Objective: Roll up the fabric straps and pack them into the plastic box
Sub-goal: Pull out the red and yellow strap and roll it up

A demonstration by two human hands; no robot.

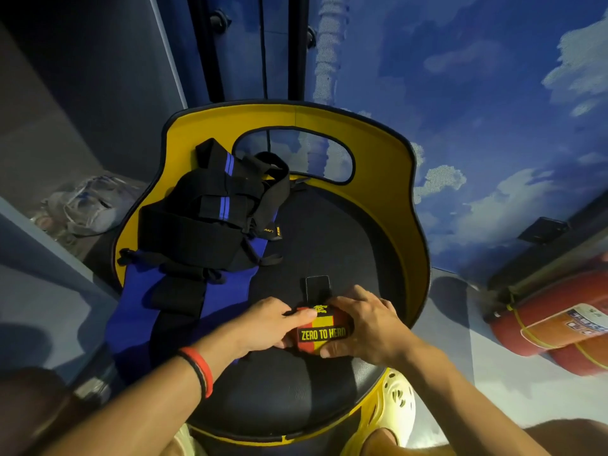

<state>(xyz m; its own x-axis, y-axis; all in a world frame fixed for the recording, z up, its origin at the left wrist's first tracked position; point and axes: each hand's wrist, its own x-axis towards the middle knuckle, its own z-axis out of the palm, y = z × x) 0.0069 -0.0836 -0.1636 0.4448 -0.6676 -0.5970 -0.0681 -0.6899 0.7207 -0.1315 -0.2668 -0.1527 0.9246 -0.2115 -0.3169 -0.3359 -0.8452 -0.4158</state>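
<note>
A rolled strap (320, 332), red and yellow with a black "ZERO TO HERO" label, lies on the dark seat of a yellow chair (332, 245). My left hand (266, 324) pinches its left end and my right hand (365, 324) grips its right end. A short black tail (317, 286) of the strap sticks out flat beyond the roll. A heap of black and blue straps (210, 218) lies on the left part of the seat, with a wide blue and black band (148, 311) hanging over the seat's left edge. No plastic box is in view.
The chair's yellow backrest (378, 143) curves round the far side. Red cylinders (552, 327) lie on the floor at right. A pale bundle (85, 205) sits at left. A cream perforated shoe (398, 399) shows under the seat's front edge.
</note>
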